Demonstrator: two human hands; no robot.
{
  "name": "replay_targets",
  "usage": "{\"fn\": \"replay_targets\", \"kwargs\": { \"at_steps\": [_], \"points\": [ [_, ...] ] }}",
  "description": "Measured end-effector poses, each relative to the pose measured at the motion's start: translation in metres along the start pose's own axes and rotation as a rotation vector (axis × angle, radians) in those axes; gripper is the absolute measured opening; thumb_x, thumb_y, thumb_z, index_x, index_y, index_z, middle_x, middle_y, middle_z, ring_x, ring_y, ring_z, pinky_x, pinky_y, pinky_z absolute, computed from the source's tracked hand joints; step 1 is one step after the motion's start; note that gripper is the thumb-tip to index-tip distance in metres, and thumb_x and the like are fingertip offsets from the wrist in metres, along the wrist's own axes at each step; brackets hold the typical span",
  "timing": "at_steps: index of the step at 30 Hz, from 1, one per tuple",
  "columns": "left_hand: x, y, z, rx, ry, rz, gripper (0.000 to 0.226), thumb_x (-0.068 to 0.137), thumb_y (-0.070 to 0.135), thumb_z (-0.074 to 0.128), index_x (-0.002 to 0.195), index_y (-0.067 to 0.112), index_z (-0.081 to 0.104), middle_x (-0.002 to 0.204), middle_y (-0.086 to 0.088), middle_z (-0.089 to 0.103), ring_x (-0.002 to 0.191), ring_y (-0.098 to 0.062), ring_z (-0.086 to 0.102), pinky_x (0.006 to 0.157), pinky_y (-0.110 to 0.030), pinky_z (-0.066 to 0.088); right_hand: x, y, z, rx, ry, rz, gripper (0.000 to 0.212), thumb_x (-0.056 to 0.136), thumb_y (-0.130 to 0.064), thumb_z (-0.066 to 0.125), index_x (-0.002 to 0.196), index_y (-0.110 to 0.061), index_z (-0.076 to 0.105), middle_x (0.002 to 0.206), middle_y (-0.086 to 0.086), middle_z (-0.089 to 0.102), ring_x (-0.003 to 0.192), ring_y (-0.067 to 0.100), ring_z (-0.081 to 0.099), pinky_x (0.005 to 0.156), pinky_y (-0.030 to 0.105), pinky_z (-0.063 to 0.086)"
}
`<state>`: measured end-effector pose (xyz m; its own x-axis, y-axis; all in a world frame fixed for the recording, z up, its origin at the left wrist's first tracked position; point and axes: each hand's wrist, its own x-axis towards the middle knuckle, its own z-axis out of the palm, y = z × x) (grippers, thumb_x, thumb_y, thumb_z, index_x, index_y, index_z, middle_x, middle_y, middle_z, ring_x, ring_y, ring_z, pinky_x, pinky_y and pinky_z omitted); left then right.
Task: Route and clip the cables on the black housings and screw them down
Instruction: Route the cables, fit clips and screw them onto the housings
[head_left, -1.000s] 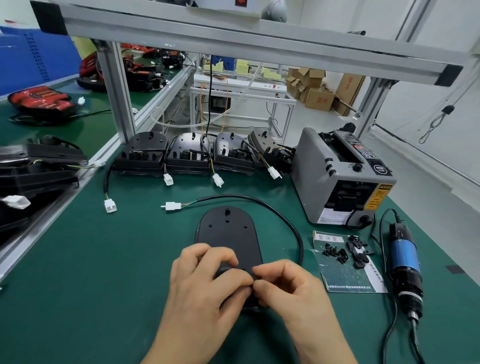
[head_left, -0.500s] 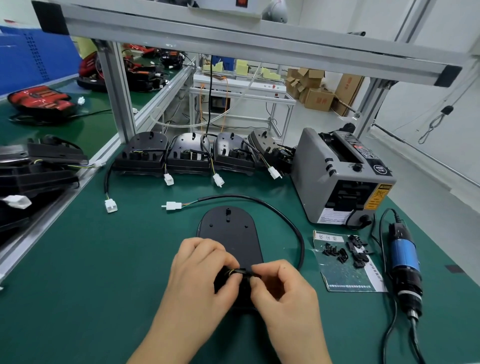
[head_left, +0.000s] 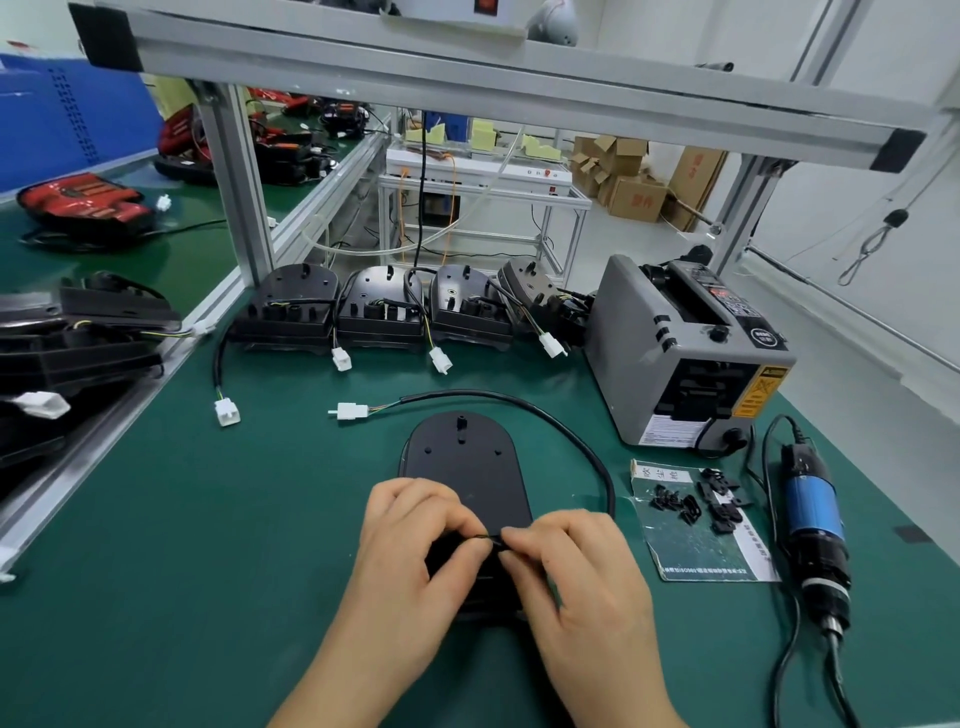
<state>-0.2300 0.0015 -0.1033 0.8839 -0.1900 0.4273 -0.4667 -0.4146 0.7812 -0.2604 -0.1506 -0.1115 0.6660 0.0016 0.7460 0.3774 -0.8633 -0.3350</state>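
Observation:
A black oval housing (head_left: 465, 467) lies flat on the green mat in front of me. Its black cable (head_left: 550, 415) loops from the right side round the top to a white connector (head_left: 350, 411). My left hand (head_left: 415, 540) and my right hand (head_left: 576, 561) meet over the housing's near end. Both pinch a thin stretch of the cable (head_left: 491, 539) between thumb and fingertips. The near end of the housing is hidden under my hands.
Several black housings (head_left: 382, 312) with white plugs stand in a row at the back. A grey tape dispenser (head_left: 685, 353) sits at right. Small black clips (head_left: 693, 499) lie on a card, next to a blue electric screwdriver (head_left: 813, 525). More housings (head_left: 72, 343) are stacked at left.
My hands have spread slightly apart, so a thin length of cable now shows between the fingertips. The housing and looped cable have stayed in place.

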Motion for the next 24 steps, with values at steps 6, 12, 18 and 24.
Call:
{"fn": "replay_targets", "kwargs": {
  "at_steps": [6, 12, 18, 24],
  "points": [
    [0.0, 0.0, 0.001, -0.023, 0.003, -0.021, 0.005, 0.076, 0.03, 0.062, 0.071, 0.03, 0.06, 0.091, 0.018, 0.057, 0.106, -0.006, 0.043, 0.085, -0.006, 0.03, 0.006, 0.009, 0.0, -0.056, 0.019, -0.158, 0.016, 0.087, -0.023, 0.061, 0.085, -0.014, 0.074, 0.085, -0.003, 0.067, 0.076, 0.017, 0.059, 0.067, 0.032, 0.044],
    [0.001, 0.0, -0.001, -0.053, -0.02, -0.017, 0.011, 0.075, 0.041, 0.056, 0.071, 0.032, 0.06, 0.091, 0.016, 0.058, 0.107, -0.008, 0.045, 0.084, -0.006, 0.031, 0.007, 0.011, 0.009, -0.067, 0.021, -0.229, 0.016, 0.086, -0.021, 0.062, 0.08, -0.011, 0.074, 0.082, 0.0, 0.067, 0.073, 0.02, 0.062, 0.067, 0.033, 0.047],
    [0.004, 0.001, -0.008, -0.054, -0.087, -0.025, 0.005, 0.077, 0.028, 0.063, 0.072, 0.03, 0.064, 0.093, 0.019, 0.059, 0.108, -0.006, 0.045, 0.085, -0.006, 0.031, 0.004, 0.013, 0.011, 0.003, 0.014, -0.193, 0.016, 0.086, -0.021, 0.062, 0.078, -0.011, 0.072, 0.082, 0.0, 0.066, 0.074, 0.016, 0.058, 0.068, 0.032, 0.047],
    [0.02, 0.003, -0.022, 0.025, -0.265, -0.116, 0.025, 0.094, 0.025, 0.049, 0.078, 0.032, 0.067, 0.094, 0.023, 0.058, 0.111, 0.008, 0.037, 0.087, -0.001, 0.026, 0.004, 0.015, 0.011, 0.085, 0.018, -0.249, 0.007, 0.085, -0.012, 0.065, 0.08, -0.007, 0.068, 0.081, 0.005, 0.065, 0.071, 0.021, 0.057, 0.066, 0.034, 0.048]
  ]
}}
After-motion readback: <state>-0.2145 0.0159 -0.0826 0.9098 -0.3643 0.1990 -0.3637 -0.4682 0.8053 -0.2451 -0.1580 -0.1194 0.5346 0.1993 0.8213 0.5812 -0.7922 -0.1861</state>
